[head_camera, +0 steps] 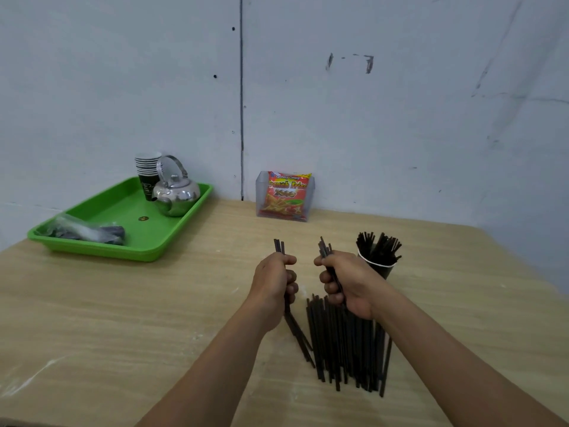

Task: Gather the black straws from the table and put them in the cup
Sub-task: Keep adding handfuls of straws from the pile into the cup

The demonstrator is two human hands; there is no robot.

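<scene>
The cup [381, 269] stands just beside the right hand [351, 282], at about 2 o'clock from its knuckles. It is already crowded with black straws [378, 246] that fan out above the rim. The right hand is much the nearer. The left hand [271, 282] would have to reach toward 3 o'clock, across the right one.

Each hand's fingers [327, 277] are curled tight round a small bundle. The left bundle [279, 247] sticks out above the fist toward 12 o'clock, and its lower ends trail to about 5 o'clock, down to the table [123, 318]. The right bundle [324, 246] also points near 12 o'clock, leaning slightly left.

The pile [338, 349] of loose straws lies on the table at 6 o'clock from the right hand, partly under that wrist. Its long axis runs 12 to 6.

The right bundle probably goes in first. It needs a short swing toward 2 o'clock and a tip upright so the lower ends enter the mouth. The straws already in the cup narrow that opening, and a sideways nudge could tip the cup.

Nothing else blocks the path. At 10 o'clock, well apart, a green tray [101, 245] holds a kettle [175, 194], stacked cups [147, 167] and a plastic bag [83, 231]. A snack packet [286, 195] stands at 12 o'clock by the wall.
</scene>
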